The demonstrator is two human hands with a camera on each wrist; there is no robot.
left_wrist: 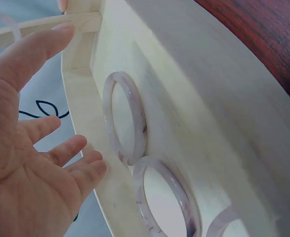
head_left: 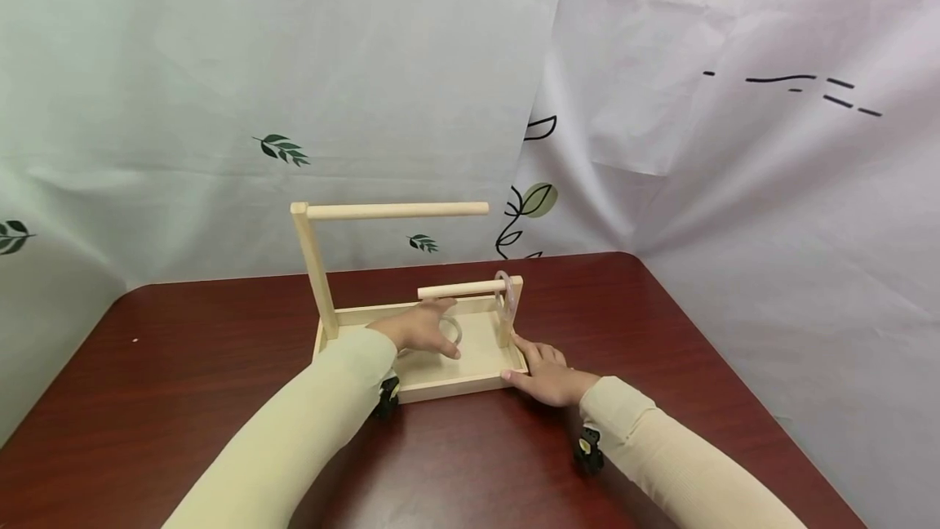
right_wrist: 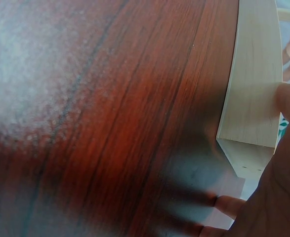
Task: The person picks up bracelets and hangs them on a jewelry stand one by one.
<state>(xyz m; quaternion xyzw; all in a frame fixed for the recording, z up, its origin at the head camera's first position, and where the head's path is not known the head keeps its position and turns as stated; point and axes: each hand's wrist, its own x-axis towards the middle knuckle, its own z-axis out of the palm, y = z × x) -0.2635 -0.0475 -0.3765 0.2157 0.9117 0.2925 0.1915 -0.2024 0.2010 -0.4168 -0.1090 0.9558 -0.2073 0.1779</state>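
A pale wooden bangle stand has a tray base (head_left: 470, 386), a tall post with a long rod on the left and a short post with a rod on the right. One translucent, pinkish bangle (head_left: 510, 294) hangs round the short rod. Inside the tray, a bangle (left_wrist: 125, 118), a second bangle (left_wrist: 164, 197) and part of a third (left_wrist: 228, 219) lie flat. My left hand (head_left: 422, 329) hovers over them, fingers spread, holding nothing. At the tray's right front corner, my right hand (head_left: 547, 374) grips the edge, its thumb on the front wall and fingers by the end wall.
The stand rests on a dark red wooden table (head_left: 184, 366). The long upper rod (head_left: 396, 211) reaches across above the left forearm's side, its right end free. A white cloth backdrop (head_left: 411, 88) with leaf prints hangs behind the table and along its right side.
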